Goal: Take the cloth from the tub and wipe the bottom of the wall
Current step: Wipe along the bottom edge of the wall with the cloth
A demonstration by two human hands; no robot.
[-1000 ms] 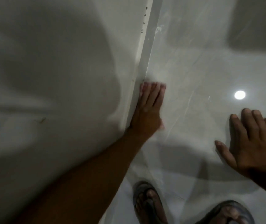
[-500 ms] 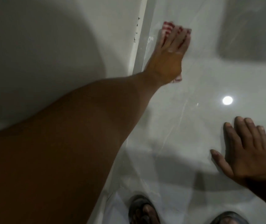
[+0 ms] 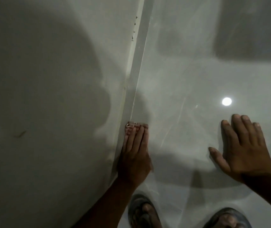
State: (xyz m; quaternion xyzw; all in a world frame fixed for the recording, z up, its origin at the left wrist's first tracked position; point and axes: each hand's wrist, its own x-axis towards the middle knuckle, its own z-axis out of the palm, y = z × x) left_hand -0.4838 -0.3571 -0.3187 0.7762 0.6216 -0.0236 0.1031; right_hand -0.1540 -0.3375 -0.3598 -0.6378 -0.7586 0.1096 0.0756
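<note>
My left hand lies flat at the foot of the wall, fingers pressed together and pointing toward twelve o'clock, palm down on the cloth. The cloth is a small pinkish, patterned rag; only its far edge shows, peeking out past my fingertips, the rest hidden under my palm. It sits right in the corner where the skirting strip meets the floor, touching the strip on its nine o'clock side. My left forearm runs down to about seven o'clock and out of view.

My right hand is well apart, off at three o'clock from the left, laid flat on the floor with nothing under it. Its fingers sit close together and point to twelve, the thumb splayed out toward nine.

The wall fills the whole left side, pale and shadowed, with a faint brownish smear on it at nine o'clock from the cloth. A few small dark specks mark the top edge of the strip up at twelve. The floor is glossy, and a round lamp reflection shines just beyond my right hand at about eleven o'clock from it. My feet in sandals show at six o'clock, the left one below my left wrist, the right one cut off by the bottom edge.
</note>
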